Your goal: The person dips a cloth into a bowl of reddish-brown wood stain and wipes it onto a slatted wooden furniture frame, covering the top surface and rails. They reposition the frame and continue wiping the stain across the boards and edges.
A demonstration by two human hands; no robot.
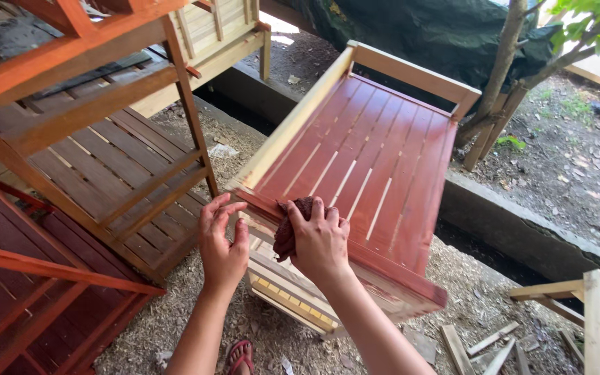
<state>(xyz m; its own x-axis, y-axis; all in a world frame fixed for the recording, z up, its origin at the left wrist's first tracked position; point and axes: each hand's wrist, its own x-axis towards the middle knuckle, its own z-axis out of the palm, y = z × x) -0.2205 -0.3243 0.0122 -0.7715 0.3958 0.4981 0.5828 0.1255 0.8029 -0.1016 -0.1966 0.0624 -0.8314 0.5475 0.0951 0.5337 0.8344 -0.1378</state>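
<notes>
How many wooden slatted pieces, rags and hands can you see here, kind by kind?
Red-stained slatted frame being wiped: 1
Red-stained wooden racks on the left: 2, perhaps more
Dark red rag: 1
Hands: 2, left hand and right hand
Total: 6

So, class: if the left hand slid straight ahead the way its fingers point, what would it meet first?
Probably the near corner of the red-stained slatted wooden frame: the left hand points up at it, fingertips very close. Depth is hard to judge.

No packages, labels, signs or screens are visible.
</notes>
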